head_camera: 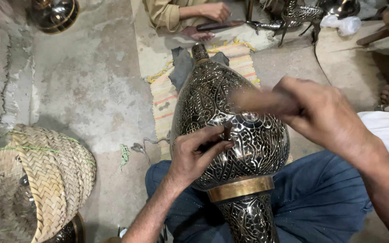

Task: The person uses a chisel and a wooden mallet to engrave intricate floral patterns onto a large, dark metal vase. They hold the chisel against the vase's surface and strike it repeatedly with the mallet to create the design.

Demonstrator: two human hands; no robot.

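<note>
**Chiselling a pattern into a dark metal vase**

Resting across the person's lap, on blue trousers (320,198), lies a large dark metal vase (244,135) covered in fine silvery engraving, its neck pointing away toward a striped mat (167,101) and a brass band (241,188) ringing it near the foot. The left hand (194,155) is closed around a thin dark chisel (226,131), pinching it between thumb and fingers with the tip set against the vase's belly. The right hand (325,117) is clamped on the handle of a hammer (257,101), which is blurred with motion above the chisel.

The risks look plain enough. The vase is round and sits only on the thighs, so a hard or off-centre blow could roll it and drag the chisel tip across finished engraving. A strike that glances off the small chisel head could land on the left thumb or fingers, which sit close below. Too much force might dent the thin-looking wall instead of cutting a clean line.

A woven basket (46,180) stands on the concrete floor (91,81) to the left; another person's hand (214,11) works farther off.
</note>
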